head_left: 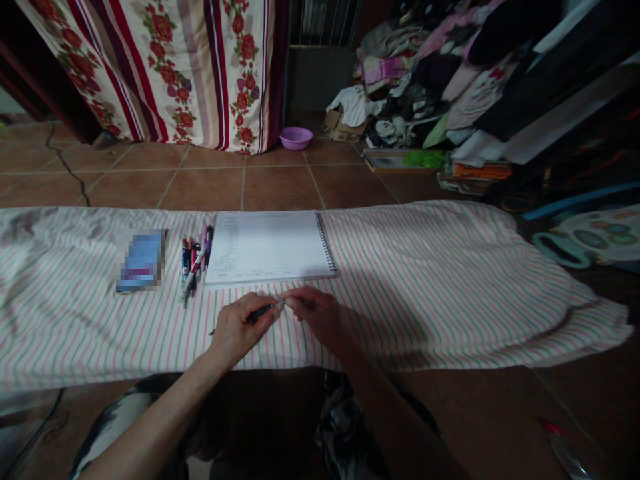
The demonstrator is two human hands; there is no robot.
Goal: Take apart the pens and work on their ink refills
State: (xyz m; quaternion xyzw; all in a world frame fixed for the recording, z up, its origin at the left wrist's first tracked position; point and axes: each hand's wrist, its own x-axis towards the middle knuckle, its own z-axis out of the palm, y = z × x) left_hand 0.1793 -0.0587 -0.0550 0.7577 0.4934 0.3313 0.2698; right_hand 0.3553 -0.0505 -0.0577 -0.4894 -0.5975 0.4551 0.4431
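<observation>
Head view, nearest first: patterned trousers show below the edge of a striped cloth, and two bare forearms reach forward over it. Left hand and right hand meet just above the cloth around a slim dark pen. The left fingers are curled round its barrel, and a thin dark end pokes out beyond that hand. The right thumb and fingertips close on or right beside the paler, narrow end; whether they pinch a separate small part cannot be told.

The pen looks light and stiff, with a smooth barrel that would probably roll or slip if held loosely. The thick middle seems the surest place to hold it; the narrow end looks more delicate and likely wants only a light pinch.

Just beyond the hands lies a spiral notebook, its wire binding along the right side and print along the page edges. Close to its left side, a cluster of pens lies partly overlapping, so picking one out could shift its neighbours. Farther left is a phone, its screen pixelated. Nothing stands between the hands and the notebook.

Past the cloth, tiled floor runs back to a purple basin, a floral curtain and, at right, a heap of clothes.
</observation>
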